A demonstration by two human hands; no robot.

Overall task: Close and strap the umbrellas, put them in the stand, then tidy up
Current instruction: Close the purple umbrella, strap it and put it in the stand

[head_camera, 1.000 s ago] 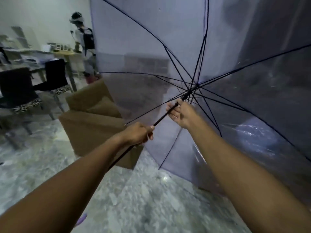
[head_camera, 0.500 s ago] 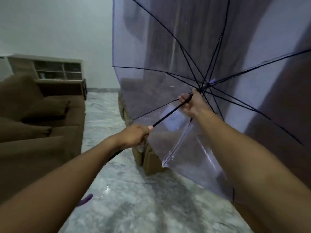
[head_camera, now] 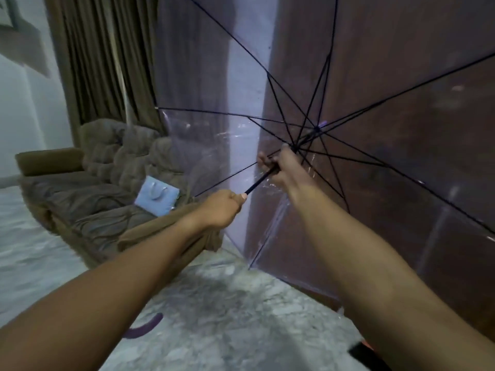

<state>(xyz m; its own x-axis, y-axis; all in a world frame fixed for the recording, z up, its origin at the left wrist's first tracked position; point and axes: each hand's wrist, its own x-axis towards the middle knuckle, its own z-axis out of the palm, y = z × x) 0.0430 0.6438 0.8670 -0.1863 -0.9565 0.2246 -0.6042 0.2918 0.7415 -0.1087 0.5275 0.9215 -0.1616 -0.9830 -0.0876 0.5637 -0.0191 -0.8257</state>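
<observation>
Umbrella (head_camera: 361, 103): open, with a clear lilac-tinted canopy and dark ribs fully spread. It is held out in front of the person and tipped on its side. The canopy fills the right half of the view, and its lower edge is close to the floor (head_camera: 214, 317).

Handle (head_camera: 146, 326): a purple hook, the nearest part of the umbrella, showing low down beneath the left forearm.

Left hand (head_camera: 222, 210): a closed fist wrapped round the black shaft (head_camera: 261, 179), with the thumb lying along the top.

Right hand (head_camera: 284, 170): further up the same shaft, just below the hub where the ribs meet. The fingers are curled round the shaft. Whether they press on the sliding collar cannot be told.

Floor: pale grey mottled stone.

Dark item with an orange edge (head_camera: 361, 352): at the bottom right by the right forearm, too cut off to identify.

Sofa (head_camera: 101, 188): brown and padded, to the left and beyond the hands, with a loose brown cover over the seat and near arm.

Bag (head_camera: 156, 198): a light blue gift bag with cord handles, lying flat on the sofa seat beside the left hand's line of reach. Its mouth cannot be seen, so its contents cannot be told.

Curtain (head_camera: 107, 57): brown and pleated, hanging behind the sofa.

Wall (head_camera: 24, 103): white, at the far left.
</observation>
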